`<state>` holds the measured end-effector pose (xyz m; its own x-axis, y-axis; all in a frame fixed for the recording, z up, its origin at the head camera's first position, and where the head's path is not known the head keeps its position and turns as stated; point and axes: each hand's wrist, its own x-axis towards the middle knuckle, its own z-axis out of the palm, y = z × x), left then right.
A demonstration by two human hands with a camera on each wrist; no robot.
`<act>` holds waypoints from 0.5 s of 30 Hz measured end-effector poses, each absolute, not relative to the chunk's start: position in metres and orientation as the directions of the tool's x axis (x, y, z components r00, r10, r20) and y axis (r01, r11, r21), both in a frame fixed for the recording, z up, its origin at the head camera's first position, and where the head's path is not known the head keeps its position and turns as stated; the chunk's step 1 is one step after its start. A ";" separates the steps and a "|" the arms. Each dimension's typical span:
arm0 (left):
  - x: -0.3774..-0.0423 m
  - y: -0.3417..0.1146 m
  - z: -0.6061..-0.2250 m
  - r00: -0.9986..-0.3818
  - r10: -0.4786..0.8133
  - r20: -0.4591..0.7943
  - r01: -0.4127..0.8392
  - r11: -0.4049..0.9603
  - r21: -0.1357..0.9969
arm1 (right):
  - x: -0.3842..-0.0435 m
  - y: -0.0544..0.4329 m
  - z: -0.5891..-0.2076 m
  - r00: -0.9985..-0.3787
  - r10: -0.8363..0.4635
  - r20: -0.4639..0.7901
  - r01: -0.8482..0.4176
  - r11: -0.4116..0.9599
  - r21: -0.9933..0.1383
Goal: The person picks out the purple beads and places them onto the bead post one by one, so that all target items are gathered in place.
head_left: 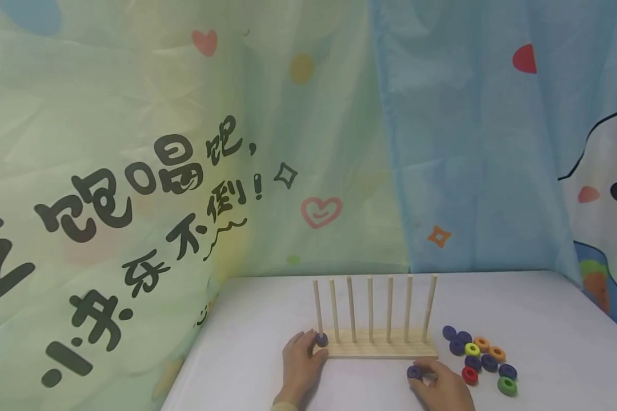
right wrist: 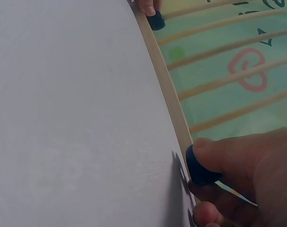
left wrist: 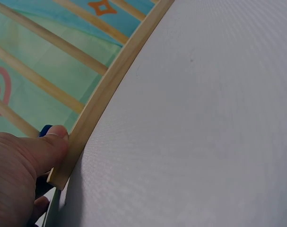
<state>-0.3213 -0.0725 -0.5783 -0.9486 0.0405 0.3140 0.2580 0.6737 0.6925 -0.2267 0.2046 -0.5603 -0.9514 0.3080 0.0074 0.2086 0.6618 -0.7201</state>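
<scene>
A wooden peg rack (head_left: 380,349) with several upright pegs stands on the white table. My left hand (head_left: 302,361) grips the left end of its base, with the thumb (left wrist: 51,146) on the front edge. One dark blue ring (head_left: 321,340) sits low on the leftmost peg, right beside the left fingers. My right hand (head_left: 444,387) pinches another dark blue ring (right wrist: 200,169) between thumb and fingers. That hand is in front of the rack's right end, low over the table. The other pegs carry no rings.
Right of the rack lies a loose group of rings: several dark blue, two orange ones (head_left: 497,354), a yellow one (head_left: 472,349), a red one (head_left: 470,375) and a green one (head_left: 507,386). A printed curtain (head_left: 319,142) hangs behind the white table (head_left: 247,319).
</scene>
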 end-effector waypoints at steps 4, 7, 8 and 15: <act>-0.320 -0.073 -0.578 -0.946 0.040 0.323 0.263 0.678 0.687 | -0.227 0.201 -0.562 -0.949 0.313 0.021 0.203 0.663 -0.720; -0.320 -0.073 -0.578 -0.946 0.041 0.322 0.263 0.680 0.685 | -0.227 0.197 -0.563 -0.953 0.304 0.017 0.197 0.659 -0.726; -0.320 -0.072 -0.578 -0.946 0.043 0.321 0.263 0.680 0.684 | -0.227 0.196 -0.563 -0.954 0.299 0.019 0.193 0.661 -0.725; -0.321 -0.072 -0.578 -0.946 0.043 0.322 0.262 0.688 0.677 | -0.225 0.185 -0.561 -0.965 0.261 -0.003 0.179 0.654 -0.735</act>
